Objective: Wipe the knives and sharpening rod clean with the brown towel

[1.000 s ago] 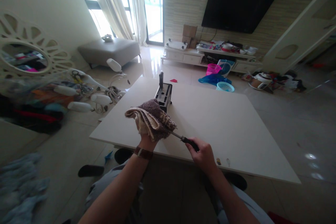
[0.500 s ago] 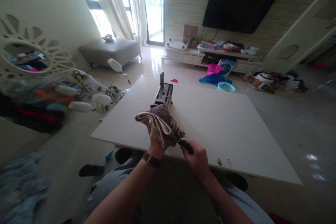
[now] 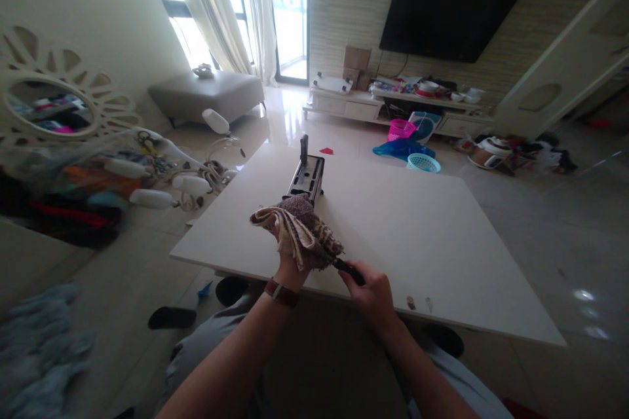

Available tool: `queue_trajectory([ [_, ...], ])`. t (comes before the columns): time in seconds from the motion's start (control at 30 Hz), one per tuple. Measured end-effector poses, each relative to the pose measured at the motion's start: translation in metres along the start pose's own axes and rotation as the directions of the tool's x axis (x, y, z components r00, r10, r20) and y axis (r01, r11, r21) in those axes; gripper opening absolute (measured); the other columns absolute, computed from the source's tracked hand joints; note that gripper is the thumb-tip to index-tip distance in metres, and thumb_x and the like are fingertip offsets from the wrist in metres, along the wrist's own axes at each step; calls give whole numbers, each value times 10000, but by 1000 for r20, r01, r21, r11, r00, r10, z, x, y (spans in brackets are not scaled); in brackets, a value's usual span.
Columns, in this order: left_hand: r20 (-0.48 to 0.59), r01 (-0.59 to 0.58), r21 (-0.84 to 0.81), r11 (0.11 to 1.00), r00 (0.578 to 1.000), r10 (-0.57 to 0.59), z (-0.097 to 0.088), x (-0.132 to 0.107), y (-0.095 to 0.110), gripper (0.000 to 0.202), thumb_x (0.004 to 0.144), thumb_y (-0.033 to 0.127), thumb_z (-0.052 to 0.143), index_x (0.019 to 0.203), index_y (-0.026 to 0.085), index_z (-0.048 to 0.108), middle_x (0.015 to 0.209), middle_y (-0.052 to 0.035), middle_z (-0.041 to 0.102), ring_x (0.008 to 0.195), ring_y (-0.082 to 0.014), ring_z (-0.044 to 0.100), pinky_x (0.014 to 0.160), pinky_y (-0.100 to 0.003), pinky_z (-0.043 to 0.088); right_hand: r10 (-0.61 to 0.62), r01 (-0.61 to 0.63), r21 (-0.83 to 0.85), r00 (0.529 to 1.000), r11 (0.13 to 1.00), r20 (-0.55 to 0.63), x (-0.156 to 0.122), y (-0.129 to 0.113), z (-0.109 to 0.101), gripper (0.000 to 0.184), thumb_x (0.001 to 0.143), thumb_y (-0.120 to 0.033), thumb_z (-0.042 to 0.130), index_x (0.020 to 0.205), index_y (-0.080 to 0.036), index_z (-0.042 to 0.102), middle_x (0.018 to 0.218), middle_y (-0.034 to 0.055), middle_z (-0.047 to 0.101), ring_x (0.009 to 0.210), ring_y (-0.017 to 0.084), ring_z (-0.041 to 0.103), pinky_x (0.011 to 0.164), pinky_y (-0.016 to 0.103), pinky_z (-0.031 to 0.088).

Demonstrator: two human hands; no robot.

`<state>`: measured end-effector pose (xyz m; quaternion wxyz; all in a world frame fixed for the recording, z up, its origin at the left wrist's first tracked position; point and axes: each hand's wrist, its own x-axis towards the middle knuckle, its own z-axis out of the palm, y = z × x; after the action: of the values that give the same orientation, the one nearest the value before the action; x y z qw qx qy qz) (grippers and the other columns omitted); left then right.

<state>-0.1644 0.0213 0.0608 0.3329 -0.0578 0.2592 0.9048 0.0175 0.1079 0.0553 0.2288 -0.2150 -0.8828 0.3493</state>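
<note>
My left hand (image 3: 289, 268) is closed round a folded brown and grey cloth (image 3: 299, 229), its fingers mostly hidden by the folds. My right hand (image 3: 371, 288) grips the black handle of a knife (image 3: 350, 272). The rest of the knife runs into the cloth, so its blade is hidden. Just beyond the cloth, on the white table (image 3: 413, 236), stands a silver and black slotted knife block (image 3: 307, 177). One black handle (image 3: 304, 147) sticks up from its far end.
Two small items (image 3: 411, 302) lie near the table's front edge. White-shaded lamp arms (image 3: 191, 184) are to the left of the table. On the floor beyond it are a pink basket (image 3: 401, 129), a light blue basket (image 3: 423, 163) and a blue plastic bag (image 3: 393, 147).
The cloth and my left hand have shifted slightly left, away from my right hand. A little more of the knife shows near its handle. The knife block has stayed put.
</note>
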Motion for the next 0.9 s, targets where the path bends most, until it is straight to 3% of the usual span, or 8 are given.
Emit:
queue_trajectory([
  [0.27, -10, -77, -19, 997, 997, 77, 13, -3, 22, 663, 978, 722, 343, 1333, 257, 655, 1370, -93, 662, 1293, -316, 586, 1114, -530, 461, 14, -13, -28, 1000, 1000, 20, 3, 2, -15, 232, 973, -405, 619, 1012, -236, 774, 938, 63, 807, 838, 245, 757, 716, 305, 529],
  [0.47, -35, -101, -12, 995, 994, 100, 18, -4, 33, 667, 957, 734, 381, 1374, 280, 634, 1383, -77, 669, 1333, -362, 563, 1136, -603, 433, 0, 0, -17, 1000, 1000, 13, 2, 2, -18, 219, 971, -382, 616, 990, -224, 767, 904, 64, 798, 801, 231, 742, 701, 299, 521],
  [0.6, -16, -85, -5, 996, 996, 85, 19, -6, 23, 604, 963, 700, 427, 1317, 277, 672, 1319, -66, 708, 1325, -333, 577, 1142, -563, 447, 1, -1, 2, 1000, 1000, -15, 1, 1, -13, 213, 973, -371, 614, 997, -217, 760, 903, 64, 797, 794, 225, 742, 706, 296, 528],
  [0.77, -12, 21, -13, 1000, 1000, -21, 17, -10, -1, 470, 998, 593, 470, 1200, 245, 713, 1193, -51, 748, 1169, -259, 677, 1108, -468, 493, 5, -5, -10, 998, 1000, -59, 1, -2, -4, 213, 974, -375, 615, 993, -207, 745, 890, 59, 791, 780, 222, 746, 694, 293, 527],
  [0.9, 1, 66, -4, 998, 998, -66, 19, -11, -8, 394, 1007, 523, 513, 1129, 216, 728, 1080, -68, 762, 1057, -247, 713, 1056, -465, 531, -14, 12, -26, 997, 1000, -77, 0, -1, -1, 201, 976, -369, 619, 1011, -215, 745, 946, 61, 797, 825, 227, 755, 737, 296, 538],
])
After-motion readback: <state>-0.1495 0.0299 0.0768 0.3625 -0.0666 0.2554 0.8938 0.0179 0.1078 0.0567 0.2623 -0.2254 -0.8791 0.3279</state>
